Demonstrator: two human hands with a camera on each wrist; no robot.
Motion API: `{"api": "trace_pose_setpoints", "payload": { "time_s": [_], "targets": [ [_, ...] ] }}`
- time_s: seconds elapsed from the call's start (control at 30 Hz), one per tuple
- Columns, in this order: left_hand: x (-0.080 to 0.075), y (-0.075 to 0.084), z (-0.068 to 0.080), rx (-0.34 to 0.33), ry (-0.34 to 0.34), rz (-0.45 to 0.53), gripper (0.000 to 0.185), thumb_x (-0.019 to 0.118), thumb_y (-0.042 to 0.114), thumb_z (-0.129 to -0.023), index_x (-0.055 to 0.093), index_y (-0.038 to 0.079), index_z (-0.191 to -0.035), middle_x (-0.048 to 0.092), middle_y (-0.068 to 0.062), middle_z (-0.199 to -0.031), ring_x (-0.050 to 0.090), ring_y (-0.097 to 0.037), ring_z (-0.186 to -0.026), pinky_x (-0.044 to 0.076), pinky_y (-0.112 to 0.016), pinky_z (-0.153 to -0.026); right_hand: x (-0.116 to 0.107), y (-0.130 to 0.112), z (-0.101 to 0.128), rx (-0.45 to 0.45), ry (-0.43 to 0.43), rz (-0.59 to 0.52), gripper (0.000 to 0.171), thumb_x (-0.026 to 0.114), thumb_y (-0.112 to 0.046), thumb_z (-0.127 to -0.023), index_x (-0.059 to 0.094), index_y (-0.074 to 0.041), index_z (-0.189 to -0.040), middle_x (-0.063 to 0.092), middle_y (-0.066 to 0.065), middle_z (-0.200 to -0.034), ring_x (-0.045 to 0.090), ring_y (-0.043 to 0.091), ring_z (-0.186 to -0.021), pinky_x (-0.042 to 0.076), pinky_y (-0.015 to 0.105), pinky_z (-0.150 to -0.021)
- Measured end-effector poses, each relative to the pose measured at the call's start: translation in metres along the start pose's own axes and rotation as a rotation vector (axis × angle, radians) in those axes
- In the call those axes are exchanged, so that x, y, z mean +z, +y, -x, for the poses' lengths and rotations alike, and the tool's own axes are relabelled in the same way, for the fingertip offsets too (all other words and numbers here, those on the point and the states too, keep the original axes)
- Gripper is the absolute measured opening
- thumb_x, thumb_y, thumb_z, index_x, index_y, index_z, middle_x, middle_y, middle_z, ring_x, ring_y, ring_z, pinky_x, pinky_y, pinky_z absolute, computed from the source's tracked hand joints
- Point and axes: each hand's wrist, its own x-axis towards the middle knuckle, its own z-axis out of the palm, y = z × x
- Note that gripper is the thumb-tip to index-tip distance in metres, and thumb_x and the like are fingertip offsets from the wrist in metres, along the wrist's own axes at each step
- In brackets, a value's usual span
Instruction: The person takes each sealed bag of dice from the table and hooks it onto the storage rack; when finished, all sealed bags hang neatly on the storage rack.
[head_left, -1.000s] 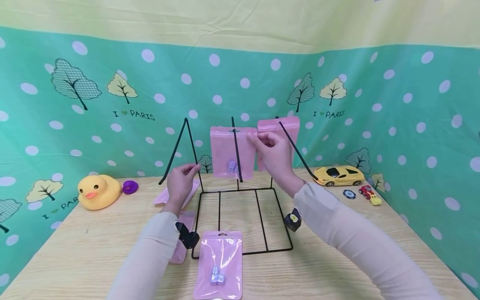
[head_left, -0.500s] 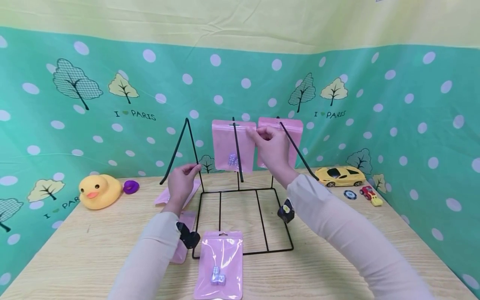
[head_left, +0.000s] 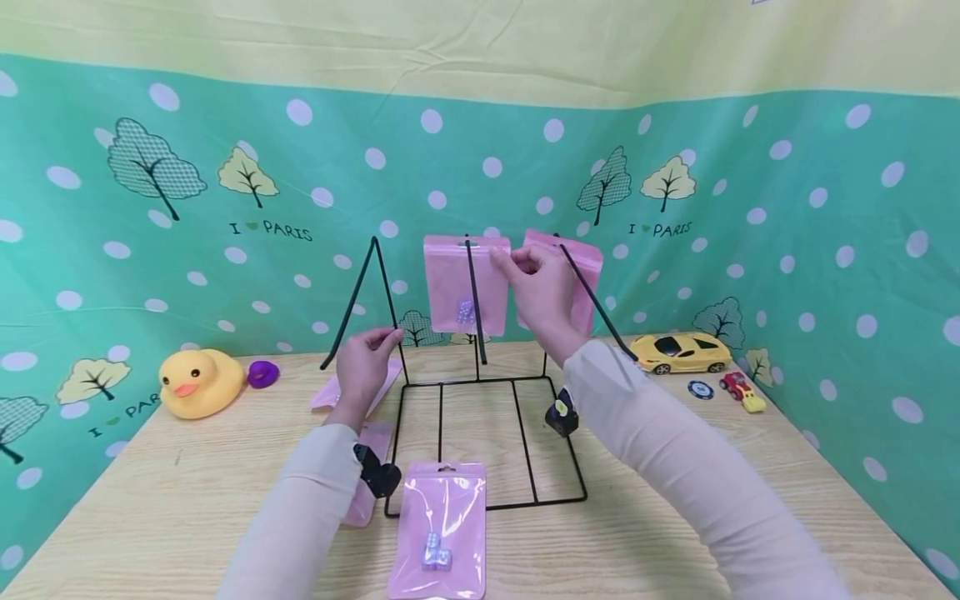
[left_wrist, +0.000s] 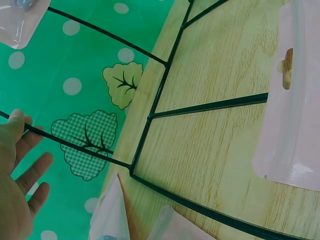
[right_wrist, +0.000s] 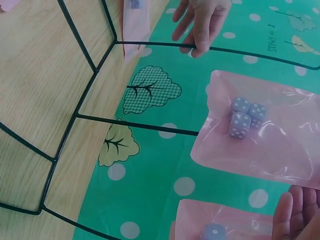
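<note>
My left hand (head_left: 363, 362) pinches the left upright wire of a black wire display rack (head_left: 495, 380). A pink zip pouch (head_left: 450, 287) with dice (right_wrist: 241, 124) inside hangs at the rack's middle hook, the hook passing by its hang hole. My right hand (head_left: 546, 292) pinches that pouch's upper right corner between thumb and fingers. On the right hook hangs another pink pouch (head_left: 588, 262), tilted and partly hidden behind the right hand. The left hook (head_left: 348, 304) carries nothing. In front, a pink pouch (head_left: 457, 508) of dice lies flat over the rack's front bar.
Two more pink pouches lie left of the rack, partly under the left arm; the nearer pouch (head_left: 375, 437) reaches the base. A yellow duck (head_left: 198, 383) and purple toy (head_left: 261, 374) stand left. Right are a yellow car (head_left: 678, 352), a chip (head_left: 700, 389) and a red-yellow toy (head_left: 741, 392).
My right hand has raised the middle pouch and moved it slightly back along the hook. The right-hand pouch has swung and tilted. The left hand keeps its grip on the wire.
</note>
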Motion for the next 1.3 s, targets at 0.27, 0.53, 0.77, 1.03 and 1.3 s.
{"api": "trace_pose_setpoints", "payload": {
  "time_s": [0.27,0.53,0.77,1.03,1.3],
  "targets": [
    [0.001,0.0,-0.002,0.001,0.004,-0.006,0.033,0.064,0.03,-0.103,0.074,0.005,-0.12,0.073,-0.016,-0.117,0.066,-0.031,-0.11,0.051,-0.047,-0.094,-0.002,0.001,0.001,0.009,-0.007,0.024,0.03,0.076,-0.035,-0.094,0.076,-0.008,-0.105,0.072,0.005,-0.091,0.063,0.017,-0.081,0.053,0.027,-0.072],
    [0.002,0.0,-0.003,0.001,0.008,-0.002,0.032,0.065,0.029,-0.102,0.074,0.004,-0.12,0.073,-0.017,-0.117,0.066,-0.032,-0.109,0.051,-0.047,-0.093,-0.006,0.007,0.005,0.019,-0.043,0.038,0.034,0.073,-0.039,-0.095,0.074,-0.008,-0.108,0.07,0.005,-0.096,0.062,0.017,-0.087,0.053,0.029,-0.077],
    [0.003,-0.002,-0.003,0.007,0.017,-0.007,0.032,0.065,0.029,-0.102,0.074,0.004,-0.12,0.073,-0.017,-0.116,0.066,-0.032,-0.108,0.051,-0.047,-0.092,-0.011,0.014,0.016,0.006,-0.106,0.043,0.034,0.074,-0.037,-0.095,0.07,-0.007,-0.11,0.067,0.006,-0.099,0.061,0.019,-0.09,0.053,0.031,-0.081],
    [0.002,-0.001,-0.003,0.007,0.017,0.003,0.033,0.065,0.029,-0.102,0.073,0.003,-0.122,0.073,-0.018,-0.117,0.066,-0.032,-0.11,0.051,-0.048,-0.094,-0.023,0.018,0.034,-0.002,-0.172,0.037,0.039,0.075,-0.031,-0.095,0.066,-0.002,-0.119,0.066,0.008,-0.103,0.062,0.02,-0.093,0.053,0.031,-0.085],
    [0.002,0.0,-0.002,-0.005,0.007,0.01,0.034,0.065,0.028,-0.102,0.072,0.003,-0.123,0.072,-0.019,-0.119,0.065,-0.033,-0.113,0.05,-0.048,-0.097,-0.037,0.034,0.061,0.046,-0.364,0.037,0.026,0.074,-0.026,-0.096,0.07,-0.005,-0.112,0.068,0.007,-0.102,0.061,0.022,-0.092,0.054,0.03,-0.076]
  ]
}}
